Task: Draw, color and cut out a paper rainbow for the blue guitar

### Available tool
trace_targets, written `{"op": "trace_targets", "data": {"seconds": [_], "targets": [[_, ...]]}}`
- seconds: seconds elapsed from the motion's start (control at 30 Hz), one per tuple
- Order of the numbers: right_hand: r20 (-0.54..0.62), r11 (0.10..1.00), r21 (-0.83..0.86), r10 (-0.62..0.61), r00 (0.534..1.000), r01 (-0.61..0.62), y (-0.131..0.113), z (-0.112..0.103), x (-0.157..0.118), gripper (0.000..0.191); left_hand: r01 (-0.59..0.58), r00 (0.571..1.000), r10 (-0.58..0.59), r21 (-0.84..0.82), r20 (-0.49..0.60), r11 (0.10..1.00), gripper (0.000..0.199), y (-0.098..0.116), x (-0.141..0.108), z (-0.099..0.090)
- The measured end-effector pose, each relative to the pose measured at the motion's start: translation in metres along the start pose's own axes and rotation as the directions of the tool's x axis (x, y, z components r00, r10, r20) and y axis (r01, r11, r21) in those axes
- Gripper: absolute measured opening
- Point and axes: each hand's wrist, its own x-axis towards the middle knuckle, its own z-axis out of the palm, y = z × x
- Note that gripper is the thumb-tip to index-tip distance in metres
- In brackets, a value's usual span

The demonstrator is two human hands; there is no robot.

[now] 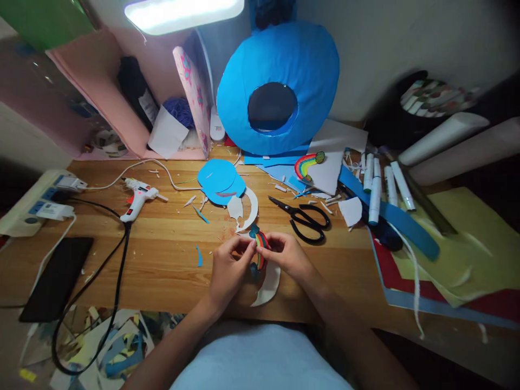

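Note:
Between my two hands, above the wooden table, is a small paper rainbow cutout (261, 258) with dark blue-green clouds at its ends. My left hand (231, 262) pinches its left edge with thumb and finger. From the other side, my right hand (286, 253) grips its right edge in the same way. A white paper scrap (268, 287) lies just beneath it. Black-handled scissors (304, 218) rest beyond my right hand. Past my left hand are blue paper discs (221, 181) and a curved white paper offcut (249, 208).
A large blue ring (312, 81) stands at the back beneath a lamp (184, 13). Another rainbow cutout (304, 165) lies before it. The glue gun (140, 200), its cable and a phone (57, 279) occupy the left. Markers (374, 189) and coloured sheets (450, 254) cover the right.

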Motion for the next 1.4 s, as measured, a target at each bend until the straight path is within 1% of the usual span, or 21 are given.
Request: {"op": "trace_targets", "data": {"seconds": [0.17,0.27,0.37,0.47,0.57,0.7,0.77,0.9,1.07,1.27,1.4], "targets": [[-0.024,1.0,-0.024,-0.008,1.0,0.007,0.0,-0.001,0.0,0.029,-0.049,0.998,0.049,0.005,0.027,0.999,0.017,-0.003,0.002,0.0],[-0.024,1.0,-0.017,-0.006,1.0,0.006,0.0,-0.003,0.001,0.029,-0.124,0.991,0.122,0.04,0.048,0.991,0.016,-0.003,0.001,-0.002],[-0.005,1.0,0.002,0.003,1.0,-0.003,0.0,-0.005,0.001,0.03,-0.223,0.974,0.215,0.108,0.077,0.969,0.017,-0.003,0.0,-0.007],[0.033,0.999,0.028,0.017,0.999,-0.018,0.0,-0.008,0.001,0.032,-0.347,0.936,0.327,0.192,0.128,0.918,0.017,-0.005,0.0,-0.013],[0.084,0.998,0.047,0.032,0.996,-0.036,0.001,-0.01,0.001,0.033,-0.47,0.881,0.431,0.272,0.193,0.84,0.019,-0.01,0.004,-0.019],[0.133,0.996,0.065,0.049,0.99,-0.059,0.002,-0.011,0.001,0.035,-0.569,0.822,0.504,0.328,0.266,0.754,0.022,-0.014,0.009,-0.024],[0.148,0.995,0.075,0.059,0.987,-0.071,0.001,-0.012,0.002,0.036,-0.586,0.809,0.516,0.336,0.28,0.737,0.019,-0.014,0.011,-0.023],[0.171,0.991,0.095,0.081,0.982,-0.098,-0.002,-0.011,0.001,0.036,-0.587,0.81,0.53,0.337,0.252,0.736,0.012,-0.012,0.01,-0.021],[0.198,0.983,0.124,0.111,0.974,-0.137,-0.005,-0.011,0.001,0.035,-0.598,0.801,0.547,0.3,0.244,0.743,0.017,-0.01,0.009,-0.02],[0.207,0.973,0.162,0.132,0.969,-0.167,-0.006,-0.011,0.001,0.035,-0.595,0.804,0.551,0.279,0.224,0.754,0.016,-0.009,0.009,-0.019],[0.215,0.969,0.17,0.139,0.967,-0.177,-0.008,-0.011,0.0,0.035,-0.588,0.809,0.548,0.28,0.212,0.759,0.011,-0.005,0.009,-0.017]]}}
